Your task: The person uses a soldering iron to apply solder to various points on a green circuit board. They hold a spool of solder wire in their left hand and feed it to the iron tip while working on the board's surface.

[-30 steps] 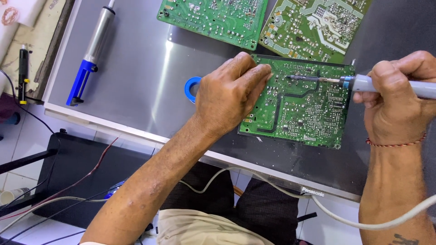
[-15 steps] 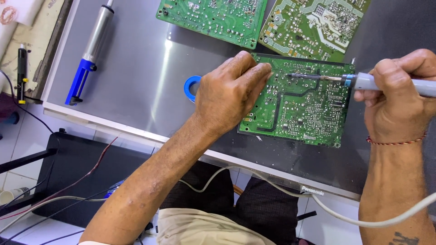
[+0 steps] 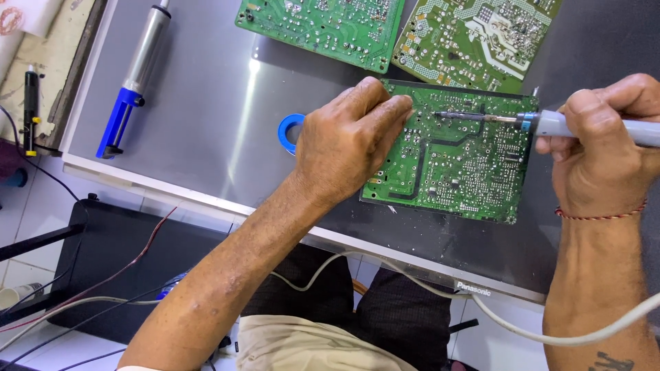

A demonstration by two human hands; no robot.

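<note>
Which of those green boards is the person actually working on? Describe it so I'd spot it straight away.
On the grey panel lie three green boards. It is the nearest one, the circuit board under the left hand. Unlike the two boards beyond, the soldering iron in the right hand points onto it.

A green circuit board point(image 3: 457, 154) lies flat on the shiny grey table point(image 3: 206, 117), near the front edge and to the right of the middle. It is a rectangle, turned a little so its far edge slants. Its top side shows lots of tiny silver dots and thin lines. The left end of the board is covered by a hand, so that part cannot be seen.

A soldering iron point(image 3: 543, 124) lies almost level over the far right part of the board. It has a pale grey handle, a blue ring, and a thin dark metal tip. The tip points left and touches the board near its far edge.
</note>
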